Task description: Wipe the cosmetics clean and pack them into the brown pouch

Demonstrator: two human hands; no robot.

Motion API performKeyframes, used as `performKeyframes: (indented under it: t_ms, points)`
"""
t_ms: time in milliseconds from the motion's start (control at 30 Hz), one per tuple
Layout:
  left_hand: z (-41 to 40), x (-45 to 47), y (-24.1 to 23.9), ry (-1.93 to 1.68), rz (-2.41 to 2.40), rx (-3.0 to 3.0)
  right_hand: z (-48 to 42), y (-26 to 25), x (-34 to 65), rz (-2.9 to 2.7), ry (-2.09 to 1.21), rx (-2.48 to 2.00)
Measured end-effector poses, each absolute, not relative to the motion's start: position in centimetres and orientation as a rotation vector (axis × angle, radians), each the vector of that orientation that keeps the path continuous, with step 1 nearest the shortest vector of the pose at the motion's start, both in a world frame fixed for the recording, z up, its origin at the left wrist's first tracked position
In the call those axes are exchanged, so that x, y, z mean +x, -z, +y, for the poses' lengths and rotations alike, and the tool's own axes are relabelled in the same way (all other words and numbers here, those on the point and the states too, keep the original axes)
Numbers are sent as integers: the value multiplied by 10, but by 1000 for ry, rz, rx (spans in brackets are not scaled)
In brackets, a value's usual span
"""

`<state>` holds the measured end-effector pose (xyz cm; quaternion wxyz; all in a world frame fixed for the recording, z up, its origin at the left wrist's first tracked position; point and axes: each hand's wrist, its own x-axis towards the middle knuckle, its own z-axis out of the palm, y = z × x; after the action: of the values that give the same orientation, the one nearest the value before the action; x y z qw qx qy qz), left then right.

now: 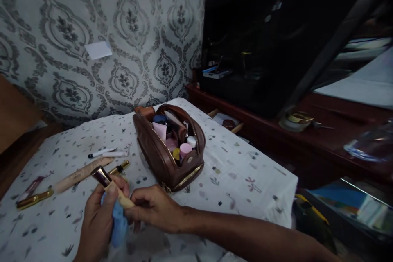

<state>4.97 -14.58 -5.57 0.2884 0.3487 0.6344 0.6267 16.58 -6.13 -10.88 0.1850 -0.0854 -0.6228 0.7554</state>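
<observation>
My left hand (97,220) is closed around a beige cosmetic tube (124,201) with a shiny metallic cap (102,175), tilted with the cap up to the left. A light blue cloth (118,225) hangs bunched beneath it, against the left palm. With thumb and fingers together, my right hand (156,208) pinches the tube's lower end. Just beyond the hands stands a brown toiletry bag (150,151), unzipped, with several items inside, among them a pink-capped container (185,150) and a white-capped one (192,141).
Left on the patterned cloth (233,188) lie a long beige tube (81,175), white pens (106,152), a gold tube (37,199) and a dark pink tube (33,186). A gold-and-black stick (119,168) lies by the left hand. A dark television (260,49) stands right.
</observation>
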Motion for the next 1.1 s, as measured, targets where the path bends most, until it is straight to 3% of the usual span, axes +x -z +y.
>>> performKeyframes:
  t_ms: [267,433,533,633,900,1100]
  points:
    - [-136,39,31,-1636,1948,1416,-58,93,208,-1893,-1726,-434]
    - [-133,55,26,-1670,1737,1532,-62,91,239,-1629,-1945,-494]
    - [-129,63,22,-1625,1707,1639,-62,86,259,-1447,-1909,-498]
    - [-121,68,16,-1519,1771,1819,-54,68,283,-1329,-1731,-503]
    - [-92,72,22,-1022,1937,2558,-5,-8,323,-1497,-858,-608]
    - [-97,60,36,-962,1921,2793,33,-21,291,-1947,-707,-568]
